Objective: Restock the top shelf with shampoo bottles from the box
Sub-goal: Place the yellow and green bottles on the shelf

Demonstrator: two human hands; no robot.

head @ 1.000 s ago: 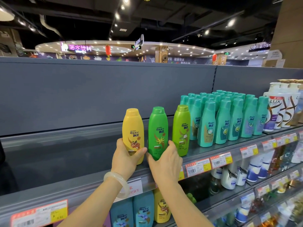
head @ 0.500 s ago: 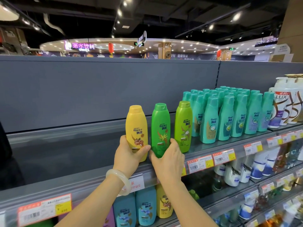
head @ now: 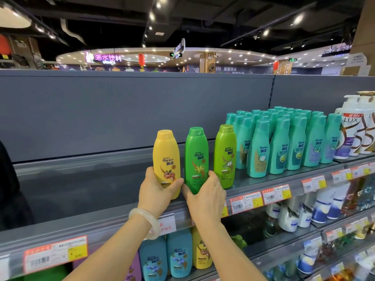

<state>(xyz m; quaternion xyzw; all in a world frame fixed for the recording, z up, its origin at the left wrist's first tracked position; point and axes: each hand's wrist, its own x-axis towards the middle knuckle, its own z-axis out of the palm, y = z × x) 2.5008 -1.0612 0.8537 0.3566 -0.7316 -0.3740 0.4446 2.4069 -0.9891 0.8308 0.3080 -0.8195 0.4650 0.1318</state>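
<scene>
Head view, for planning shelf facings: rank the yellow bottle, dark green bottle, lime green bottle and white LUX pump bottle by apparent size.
1. White LUX pump bottle, looks largest.
2. Yellow plastic shampoo bottle, dark green plastic shampoo bottle and lime green plastic shampoo bottle: alike in shape and size; small differences could come from nearness, so I won't rank them.

Dark ceiling [head: 203, 15] with spotlights above grey shelving [head: 121, 110].

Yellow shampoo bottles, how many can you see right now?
2. One yellow bottle stands on the top shelf, gripped by the left hand. A second yellow bottle sits on the shelf below, behind the right forearm. Others may be hidden.
</scene>
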